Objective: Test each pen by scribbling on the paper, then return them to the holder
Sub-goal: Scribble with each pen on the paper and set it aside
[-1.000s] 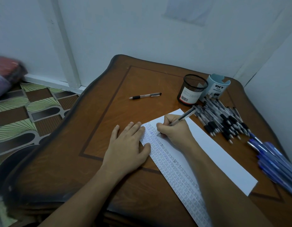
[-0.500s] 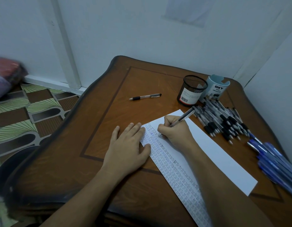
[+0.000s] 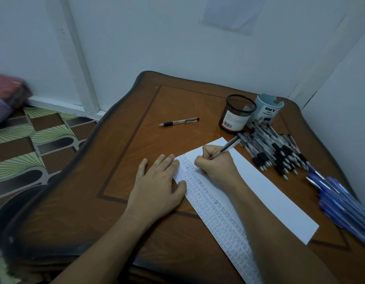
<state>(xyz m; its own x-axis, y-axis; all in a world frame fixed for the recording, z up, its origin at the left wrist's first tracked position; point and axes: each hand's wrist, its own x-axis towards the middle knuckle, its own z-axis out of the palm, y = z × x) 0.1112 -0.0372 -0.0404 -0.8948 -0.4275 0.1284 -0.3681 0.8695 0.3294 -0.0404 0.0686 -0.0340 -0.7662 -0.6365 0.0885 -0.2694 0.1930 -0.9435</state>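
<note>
**While pen meets paper: slip risk, heading**

Since the counter (image 3: 177, 103) looks glossy and the paper (image 3: 269, 193) lies loose, I judge a skid likely if the left grip (image 3: 157, 185), flat-fingered on its edge, lifts. Right grip (image 3: 216, 165) curls round the pen (image 3: 228, 146): tip down-left on the sheet's far end, long axis rising up-right toward the holder (image 3: 237, 113).

Tabletop (image 3: 136, 160): paper (image 3: 269, 187) lies diagonally, centre-right. Mesh holder (image 3: 237, 113) far right; organiser cup (image 3: 267, 111) just beside it, rightward. Pen pile (image 3: 280, 152) before both, right of paper. Second pen pile (image 3: 341, 197) nearer, at right edge. Lone pen (image 3: 178, 121) left of mesh holder.
</note>
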